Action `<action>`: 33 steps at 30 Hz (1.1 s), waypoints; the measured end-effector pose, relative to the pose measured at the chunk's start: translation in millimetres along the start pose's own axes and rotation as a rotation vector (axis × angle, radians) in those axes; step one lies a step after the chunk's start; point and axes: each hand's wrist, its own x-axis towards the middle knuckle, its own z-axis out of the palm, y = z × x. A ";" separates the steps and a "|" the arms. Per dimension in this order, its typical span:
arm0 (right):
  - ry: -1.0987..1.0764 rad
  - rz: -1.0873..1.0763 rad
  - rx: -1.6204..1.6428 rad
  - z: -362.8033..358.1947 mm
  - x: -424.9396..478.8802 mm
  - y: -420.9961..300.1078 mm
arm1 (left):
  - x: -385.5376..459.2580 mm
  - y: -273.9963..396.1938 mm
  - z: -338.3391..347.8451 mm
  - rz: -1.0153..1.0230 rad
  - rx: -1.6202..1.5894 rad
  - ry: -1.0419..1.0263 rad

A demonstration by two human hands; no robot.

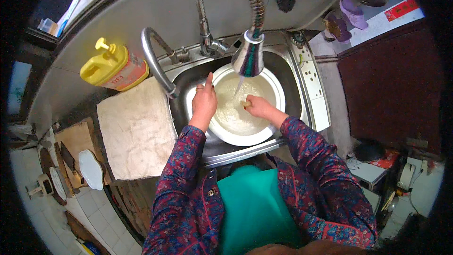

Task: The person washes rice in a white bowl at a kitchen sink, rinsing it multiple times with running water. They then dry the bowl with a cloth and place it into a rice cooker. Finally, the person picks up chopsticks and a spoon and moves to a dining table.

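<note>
A white basin (pixel 247 139) stands in the stainless-steel sink (pixel 187 148), holding cloudy, rippling water (pixel 226 115). My left hand (pixel 204 103) grips the basin's left rim, one finger pointing up along it and the others folded towards the outside. Over the water, my right hand (pixel 260 107) pinches a small yellowish piece (pixel 244 103); most of it is hidden by the fingers, so its kind is unclear. From the cone-shaped spray head (pixel 249 58) of the spring-hose faucet, a thin stream (pixel 239 86) falls into the basin just beside that piece.
A curved steel faucet (pixel 150 53) reaches over the sink's left edge. Left of it are a yellow pump jug (pixel 115 67) and a pale cloth-like sheet (pixel 138 131). Farther left, a knife (pixel 67 156) and a white dish (pixel 90 169) lie by a wooden board (pixel 76 136).
</note>
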 end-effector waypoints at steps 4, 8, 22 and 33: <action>0.088 -0.073 0.061 3.3 -11.8 -2.6 | 12.1 15.2 -16.8 0.105 -0.072 0.236; 0.047 -0.240 -0.144 8.2 -5.4 -1.4 | 38.6 65.6 -62.2 0.438 -0.272 0.191; -0.012 -0.197 -0.084 -9.1 -19.7 -11.7 | 138.5 60.5 -31.9 0.813 2.100 0.778; -0.080 -0.104 -0.153 -15.8 -0.3 -21.5 | 28.3 49.7 -55.7 0.504 0.047 0.302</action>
